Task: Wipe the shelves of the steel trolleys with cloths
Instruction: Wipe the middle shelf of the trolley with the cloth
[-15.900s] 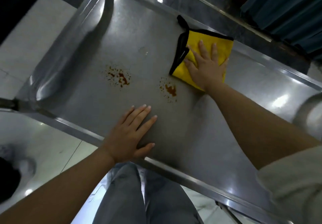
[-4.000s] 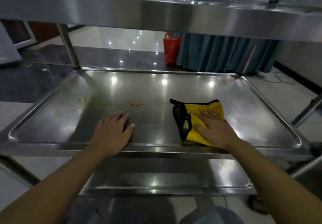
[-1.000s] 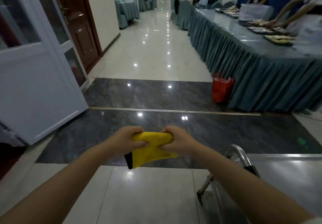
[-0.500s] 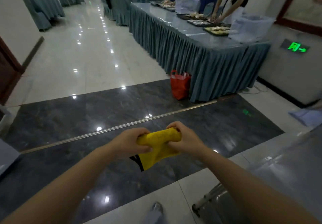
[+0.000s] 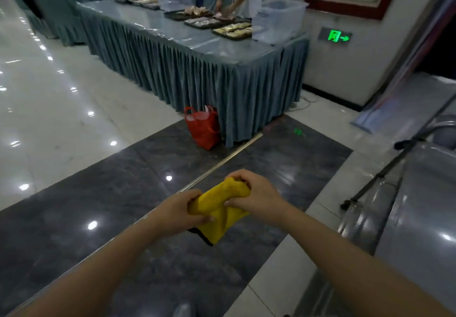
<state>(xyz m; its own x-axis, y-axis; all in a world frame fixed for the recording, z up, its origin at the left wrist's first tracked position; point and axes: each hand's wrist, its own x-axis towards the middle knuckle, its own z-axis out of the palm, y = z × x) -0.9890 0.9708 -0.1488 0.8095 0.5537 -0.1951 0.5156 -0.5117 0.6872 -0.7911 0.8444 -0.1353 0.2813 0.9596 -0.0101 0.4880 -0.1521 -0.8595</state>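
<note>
A yellow cloth [image 5: 218, 209] with a black hem is bunched up in the air in front of me, over the dark floor strip. My left hand [image 5: 176, 212] grips its left end and my right hand [image 5: 256, 193] grips its upper right end, so both hands are closed around it. The steel trolley [image 5: 417, 220] is at the right edge of the view, seen from above; its top shelf and a thin upright post show, and it is well clear of the cloth.
A long table [image 5: 202, 70] with a grey-blue skirt stands ahead, carrying food trays and clear bins, with people working behind it. A red bag [image 5: 203, 128] sits on the floor at its corner. Glossy tiled floor spreads to the left.
Earlier my right hand wiped the trolley shelves with the cloth. Since a second ago both hands hold it bunched in the air, and my view has swung right toward the skirted table.
</note>
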